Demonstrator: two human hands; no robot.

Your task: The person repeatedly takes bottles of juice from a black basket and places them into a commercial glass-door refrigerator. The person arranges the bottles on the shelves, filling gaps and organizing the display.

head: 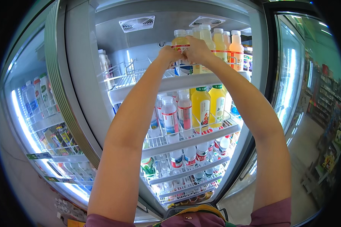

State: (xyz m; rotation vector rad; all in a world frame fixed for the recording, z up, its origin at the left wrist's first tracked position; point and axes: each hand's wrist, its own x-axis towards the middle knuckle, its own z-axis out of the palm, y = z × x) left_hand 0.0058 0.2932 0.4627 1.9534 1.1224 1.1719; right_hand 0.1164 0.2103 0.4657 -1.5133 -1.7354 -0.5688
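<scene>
At the top shelf (159, 83) of an upright drinks cooler, both my arms reach up and forward. A plastic bottle of yellow drink (179, 42) with a white cap stands upright between my hands. My left hand (170, 55) grips its left side, fingers curled around the label. From the right, my right hand (198, 51) holds the same bottle, its fingers over the label and near the shoulder. My hands hide part of the bottle's label. Close to my right hand are a pale yellow bottle (206, 37) and an orange drink bottle (236, 48).
White wire guards front the shelves. Below stand pink-drink bottles (184, 109) and large yellow juice bottles (201, 105). An opened glass door (289, 85) is at right, a closed cooler door (37, 107) at left. White bottles (103, 63) line the top shelf's left wall.
</scene>
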